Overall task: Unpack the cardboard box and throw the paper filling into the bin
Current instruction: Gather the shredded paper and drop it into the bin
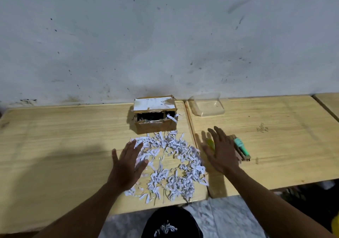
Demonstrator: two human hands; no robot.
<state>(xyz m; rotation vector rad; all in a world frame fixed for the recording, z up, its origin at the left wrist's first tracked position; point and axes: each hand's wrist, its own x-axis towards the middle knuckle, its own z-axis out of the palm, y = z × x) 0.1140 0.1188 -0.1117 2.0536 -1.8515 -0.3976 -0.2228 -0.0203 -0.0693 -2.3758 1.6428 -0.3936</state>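
Note:
A small brown cardboard box (155, 115) stands against the wall, its white-labelled flap raised and a few paper strips hanging from its opening. Shredded white paper filling (172, 164) lies spread over the wooden table (55, 146) in front of the box. My left hand (128, 164) is flat with fingers apart on the pile's left edge. My right hand (221, 153) hovers with spread fingers at the pile's right side, over the seam between two tables. A black bin (170, 223) sits on the floor below the table's front edge, with a few strips inside.
A clear plastic lid (207, 105) lies near the wall on the right table (284, 146). A green-tipped item on a wooden holder (242, 148) and a yellow-green object (210, 143) lie beside my right hand. The marble floor (229, 217) shows below.

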